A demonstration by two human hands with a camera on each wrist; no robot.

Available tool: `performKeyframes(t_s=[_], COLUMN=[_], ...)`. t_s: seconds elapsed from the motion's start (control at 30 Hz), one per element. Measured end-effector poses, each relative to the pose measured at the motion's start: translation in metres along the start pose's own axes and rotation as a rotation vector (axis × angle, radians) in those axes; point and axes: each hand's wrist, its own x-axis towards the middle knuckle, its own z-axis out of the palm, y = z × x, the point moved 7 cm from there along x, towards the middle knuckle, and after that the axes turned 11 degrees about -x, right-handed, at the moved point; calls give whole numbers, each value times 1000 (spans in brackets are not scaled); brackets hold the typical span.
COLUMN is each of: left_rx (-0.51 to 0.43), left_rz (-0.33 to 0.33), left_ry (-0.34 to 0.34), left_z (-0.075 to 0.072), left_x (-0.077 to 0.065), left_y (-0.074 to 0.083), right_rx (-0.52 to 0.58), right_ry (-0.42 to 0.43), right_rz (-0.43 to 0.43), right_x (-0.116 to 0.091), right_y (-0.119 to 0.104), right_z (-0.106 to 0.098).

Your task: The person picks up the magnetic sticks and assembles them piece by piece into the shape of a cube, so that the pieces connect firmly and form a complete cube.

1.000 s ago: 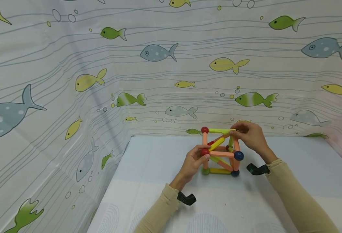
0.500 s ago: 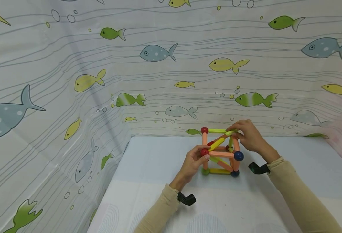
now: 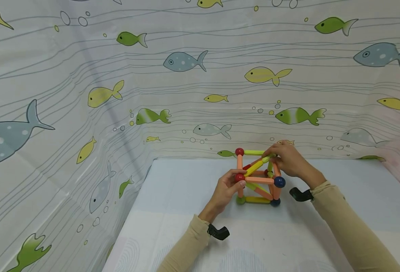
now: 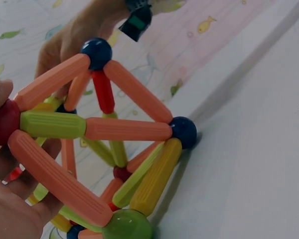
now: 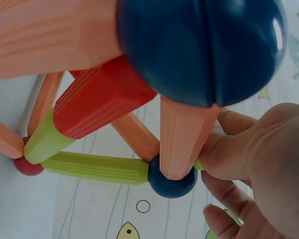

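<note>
A cube-like frame of magnetic sticks and balls stands on the table in the head view. My left hand (image 3: 223,190) holds the red ball (image 3: 239,177) at its upper front-left corner, thumb and fingers on either side. From that ball a yellow stick (image 3: 253,168) slants across the top. My right hand (image 3: 290,160) pinches a short yellow-green stick (image 3: 267,158) at the yellow stick's far end, near the back right corner. In the right wrist view those fingers sit beside a blue ball (image 5: 173,180), and the pinched stick is mostly hidden.
Another blue ball (image 3: 279,182) marks the front right corner, close to the right wrist. A green ball (image 3: 241,200) and a yellow bottom stick (image 3: 258,200) touch the pale table (image 3: 179,189). A fish-print sheet (image 3: 172,90) rises directly behind the frame.
My right hand has shifted a little, bringing the yellow-green stick down from the top edge into line with the slanting yellow stick. The left hand keeps its hold on the red ball.
</note>
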Motion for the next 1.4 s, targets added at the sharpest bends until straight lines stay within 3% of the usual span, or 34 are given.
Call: performKeyframes(t_s=[0.5,0.9,1.4], left_rx=[-8,-23,-7], left_rz=[0,5,0], left_ry=[1,2,13], left_z=[0,0,-1], left_x=[-1,0,0], left_y=[0,1,0], right_rx=[16,-30,-7], right_ry=[-83,-26,-28], right_rz=[-2,38,-78], right_x=[2,3,4], right_y=[-8,-15,-18], right_z=[1,0,1])
